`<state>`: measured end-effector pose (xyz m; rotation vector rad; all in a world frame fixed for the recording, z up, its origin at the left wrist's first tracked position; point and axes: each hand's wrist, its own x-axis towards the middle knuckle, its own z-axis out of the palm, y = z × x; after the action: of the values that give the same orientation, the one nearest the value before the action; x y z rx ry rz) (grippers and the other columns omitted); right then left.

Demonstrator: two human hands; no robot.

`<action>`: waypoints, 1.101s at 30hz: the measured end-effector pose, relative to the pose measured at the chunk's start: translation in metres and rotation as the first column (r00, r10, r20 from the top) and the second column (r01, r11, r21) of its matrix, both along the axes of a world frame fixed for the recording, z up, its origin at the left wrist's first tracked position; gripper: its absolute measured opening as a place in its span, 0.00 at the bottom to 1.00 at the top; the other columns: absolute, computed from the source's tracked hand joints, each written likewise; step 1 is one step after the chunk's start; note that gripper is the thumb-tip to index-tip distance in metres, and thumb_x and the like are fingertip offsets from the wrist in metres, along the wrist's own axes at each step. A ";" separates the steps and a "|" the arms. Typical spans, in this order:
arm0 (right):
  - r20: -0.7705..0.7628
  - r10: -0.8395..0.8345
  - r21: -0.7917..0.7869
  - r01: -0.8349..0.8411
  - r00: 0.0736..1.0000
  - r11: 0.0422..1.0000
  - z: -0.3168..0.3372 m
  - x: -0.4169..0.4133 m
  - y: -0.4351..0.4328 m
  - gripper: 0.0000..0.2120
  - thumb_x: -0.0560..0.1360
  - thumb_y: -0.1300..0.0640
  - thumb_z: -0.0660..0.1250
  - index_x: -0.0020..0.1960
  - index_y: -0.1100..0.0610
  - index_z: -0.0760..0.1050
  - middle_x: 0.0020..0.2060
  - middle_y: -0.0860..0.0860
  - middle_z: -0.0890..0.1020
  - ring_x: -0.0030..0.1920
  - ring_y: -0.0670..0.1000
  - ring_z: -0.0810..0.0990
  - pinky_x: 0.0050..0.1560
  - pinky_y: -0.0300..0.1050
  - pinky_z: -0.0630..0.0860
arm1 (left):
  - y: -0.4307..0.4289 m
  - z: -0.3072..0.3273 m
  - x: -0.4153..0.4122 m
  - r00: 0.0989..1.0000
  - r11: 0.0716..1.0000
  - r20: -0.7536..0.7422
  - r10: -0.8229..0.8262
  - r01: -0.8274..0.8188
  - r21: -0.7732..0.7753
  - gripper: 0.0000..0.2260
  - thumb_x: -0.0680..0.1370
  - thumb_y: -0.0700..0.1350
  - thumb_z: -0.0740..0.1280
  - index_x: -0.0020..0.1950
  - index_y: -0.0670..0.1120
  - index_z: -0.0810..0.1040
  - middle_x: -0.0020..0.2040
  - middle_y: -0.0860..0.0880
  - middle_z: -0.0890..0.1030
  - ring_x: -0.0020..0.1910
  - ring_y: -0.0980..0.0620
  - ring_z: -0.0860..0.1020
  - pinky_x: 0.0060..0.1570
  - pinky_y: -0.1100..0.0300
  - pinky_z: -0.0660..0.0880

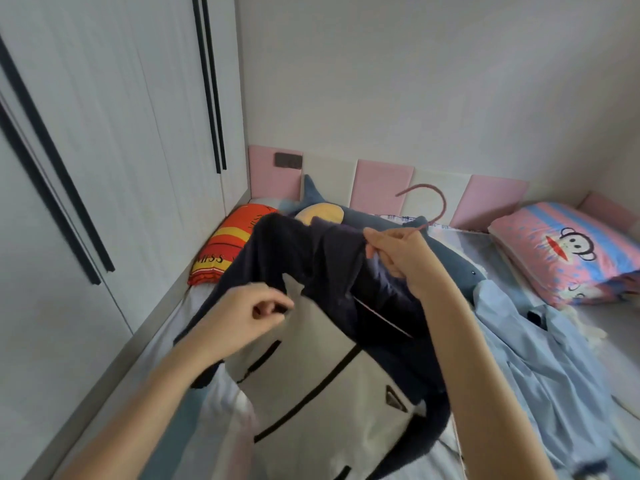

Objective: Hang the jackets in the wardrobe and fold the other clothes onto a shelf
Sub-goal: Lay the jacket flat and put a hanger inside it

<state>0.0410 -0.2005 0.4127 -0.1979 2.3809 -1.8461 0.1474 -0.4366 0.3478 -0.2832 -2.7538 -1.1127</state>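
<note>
Two bare hands hold up one jacket of dark navy fleece with cream front panels and black piping (322,358) over the near left part of the bed (620,341), its lower hem draping down onto the sheet. The left hand (256,310) has its fingers curled and pinches the jacket's front edge between thumb and forefinger. The right hand (398,258) grips the neck of one pink clothes hanger (444,204) at the jacket's collar, with the hook rising above the fingers and one arm of the hanger showing inside the garment. One crumpled light blue shirt (540,362) lies along the right side of the bed. At the head end lie one blue shark plush toy (453,247), one orange-and-yellow striped pillow (225,244) in the left corner and one pink-and-blue pillow with a cartoon monkey (568,251) toward the right corner. The white wardrobe (114,140) stands closed along the bed's left edge, with four long black handles.
</note>
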 end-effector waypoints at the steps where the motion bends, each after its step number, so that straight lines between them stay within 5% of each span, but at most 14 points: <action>1: -0.033 0.070 0.035 -0.069 0.997 0.997 0.005 0.003 -0.001 0.22 0.77 0.52 0.67 0.25 0.55 0.75 0.20 0.51 0.64 0.20 0.46 0.56 0.20 0.36 0.53 | -0.006 0.007 -0.004 0.986 0.991 -0.118 0.115 -0.106 0.077 0.15 0.73 0.40 0.72 0.53 0.58 0.78 0.41 0.56 0.75 0.43 0.58 0.75 0.47 0.65 0.74; 3: -0.105 0.116 0.087 -0.107 0.988 0.991 0.018 0.004 -0.004 0.21 0.76 0.51 0.68 0.25 0.56 0.76 0.20 0.53 0.64 0.21 0.48 0.57 0.22 0.37 0.54 | -0.017 0.019 -0.017 0.877 0.936 -0.328 0.350 -0.313 0.161 0.19 0.71 0.41 0.74 0.60 0.52 0.76 0.52 0.52 0.74 0.53 0.57 0.73 0.57 0.58 0.73; 6: -0.166 0.137 0.036 -0.133 0.977 0.991 0.035 0.001 -0.006 0.20 0.74 0.52 0.70 0.25 0.56 0.76 0.17 0.50 0.63 0.20 0.47 0.55 0.20 0.35 0.54 | -0.032 0.020 -0.041 0.812 0.842 -0.245 0.531 -0.539 0.038 0.30 0.72 0.44 0.73 0.70 0.43 0.66 0.65 0.42 0.69 0.67 0.44 0.66 0.64 0.49 0.65; 10: -0.170 0.236 0.055 -0.230 0.957 0.972 0.046 0.004 -0.016 0.18 0.74 0.54 0.70 0.27 0.58 0.76 0.17 0.49 0.62 0.20 0.46 0.55 0.20 0.34 0.54 | -0.046 -0.004 -0.048 0.822 0.821 -0.027 0.569 -0.566 0.070 0.09 0.80 0.41 0.60 0.57 0.38 0.73 0.53 0.37 0.79 0.53 0.36 0.77 0.50 0.49 0.71; 12: -0.097 0.297 0.091 -0.288 0.950 0.953 0.048 0.004 -0.026 0.17 0.77 0.53 0.67 0.30 0.59 0.77 0.18 0.48 0.62 0.20 0.46 0.55 0.20 0.35 0.53 | -0.057 -0.010 -0.048 0.780 0.779 -0.023 0.625 -0.623 0.064 0.08 0.80 0.39 0.56 0.50 0.39 0.73 0.47 0.37 0.79 0.48 0.37 0.78 0.46 0.49 0.73; 15: 0.104 0.420 0.059 -0.427 0.901 0.902 0.045 0.005 -0.051 0.17 0.80 0.54 0.60 0.36 0.60 0.76 0.19 0.45 0.61 0.19 0.43 0.55 0.19 0.33 0.51 | -0.075 -0.012 -0.045 0.698 0.695 -0.016 0.716 -0.710 0.118 0.11 0.78 0.36 0.54 0.53 0.37 0.74 0.51 0.37 0.79 0.50 0.37 0.77 0.47 0.49 0.71; 19: 0.326 0.519 -0.192 -0.482 0.790 0.855 0.038 0.009 -0.084 0.18 0.82 0.53 0.53 0.38 0.58 0.72 0.19 0.44 0.58 0.17 0.40 0.54 0.16 0.31 0.49 | -0.099 0.002 -0.032 0.544 0.560 -0.152 0.825 -0.749 0.354 0.13 0.78 0.35 0.52 0.56 0.39 0.73 0.49 0.44 0.77 0.48 0.46 0.74 0.45 0.56 0.68; 22: 0.332 0.480 -0.309 -0.387 0.812 0.869 0.035 -0.001 -0.097 0.18 0.83 0.52 0.53 0.39 0.58 0.71 0.18 0.44 0.58 0.16 0.40 0.54 0.15 0.31 0.49 | -0.119 0.024 -0.040 0.463 0.550 -0.297 0.835 -0.726 0.413 0.09 0.79 0.36 0.55 0.51 0.38 0.74 0.45 0.45 0.76 0.45 0.49 0.73 0.42 0.61 0.63; 25: 0.310 0.344 -0.340 -0.235 0.886 0.911 0.017 -0.027 -0.098 0.18 0.83 0.53 0.54 0.40 0.60 0.72 0.17 0.43 0.59 0.16 0.41 0.54 0.16 0.31 0.50 | -0.129 0.034 -0.074 0.528 0.611 -0.327 0.784 -0.749 0.256 0.11 0.80 0.42 0.59 0.60 0.43 0.76 0.56 0.45 0.78 0.55 0.46 0.76 0.54 0.56 0.68; 28: 0.379 0.217 -0.379 -0.063 0.900 0.923 -0.021 -0.063 -0.083 0.17 0.83 0.53 0.54 0.40 0.60 0.72 0.17 0.43 0.59 0.15 0.40 0.54 0.15 0.30 0.50 | -0.112 0.024 -0.114 0.655 0.688 -0.257 0.710 -0.724 0.054 0.17 0.79 0.43 0.62 0.68 0.48 0.70 0.67 0.46 0.71 0.67 0.47 0.68 0.65 0.49 0.61; 33: 0.376 -0.141 -0.149 0.210 0.916 0.966 -0.136 -0.132 -0.020 0.12 0.79 0.56 0.63 0.39 0.60 0.74 0.18 0.44 0.65 0.20 0.42 0.60 0.19 0.32 0.57 | -0.055 -0.067 -0.146 0.866 0.864 -0.217 0.450 -0.484 -0.138 0.15 0.75 0.35 0.63 0.60 0.48 0.75 0.64 0.48 0.71 0.68 0.46 0.66 0.63 0.47 0.58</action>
<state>-0.0911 -0.2205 0.2768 0.3286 2.0313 -1.9767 0.0015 -0.4915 0.2809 0.2521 -2.5617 -0.6648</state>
